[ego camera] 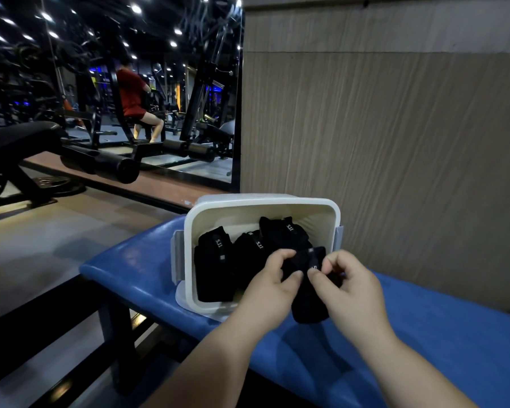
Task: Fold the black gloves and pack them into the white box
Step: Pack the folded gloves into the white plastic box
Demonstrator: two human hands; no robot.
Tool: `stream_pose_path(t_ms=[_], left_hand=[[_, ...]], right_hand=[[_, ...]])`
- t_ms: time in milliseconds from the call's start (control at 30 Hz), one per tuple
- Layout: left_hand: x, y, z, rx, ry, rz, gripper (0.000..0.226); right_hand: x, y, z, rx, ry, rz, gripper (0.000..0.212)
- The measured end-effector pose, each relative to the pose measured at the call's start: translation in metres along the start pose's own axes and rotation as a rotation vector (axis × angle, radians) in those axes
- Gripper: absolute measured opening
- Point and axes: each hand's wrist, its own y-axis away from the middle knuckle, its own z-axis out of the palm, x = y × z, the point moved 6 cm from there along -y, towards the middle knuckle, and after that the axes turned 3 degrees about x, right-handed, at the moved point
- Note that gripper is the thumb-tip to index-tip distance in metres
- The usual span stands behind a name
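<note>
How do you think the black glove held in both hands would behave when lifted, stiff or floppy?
Probably floppy: the black glove droops below where the left hand and right hand pinch it. Likely light, since fingertips alone hold it. It looks like soft fabric, so hardly fragile.

Bare forearms (218, 357) end in bare left grip (273, 278) and right grip (348, 287) (short, plain nails).

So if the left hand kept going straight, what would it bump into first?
The left hand is pinching a glove, so that comes first. Pushing on, it would probably meet the packed gloves in the box next, though depth is hard to judge.
</note>
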Motion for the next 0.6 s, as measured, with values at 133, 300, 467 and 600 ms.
stream_pose_path(t_ms=[133, 300, 467, 600], left_hand=[[0.007, -0.012, -0.017, 0.080, -0.010, 0.002, 0.031], [0.019, -0.022, -0.040, 0.147, -0.136, 0.011, 0.038], [0.022, -0.037, -0.060, 0.208, -0.364, -0.010, 0.048], [0.021, -0.047, -0.067, 0.228, -0.505, -0.018, 0.052]], right_hand=[[-0.005, -0.016, 0.012, -0.031, 0.019, -0.041, 0.024], [-0.007, -0.036, 0.033, -0.075, 0.045, -0.042, 0.021], [-0.009, -0.052, 0.061, -0.180, 0.143, -0.054, 0.017], [-0.004, -0.060, 0.077, -0.313, 0.203, -0.048, 0.018]])
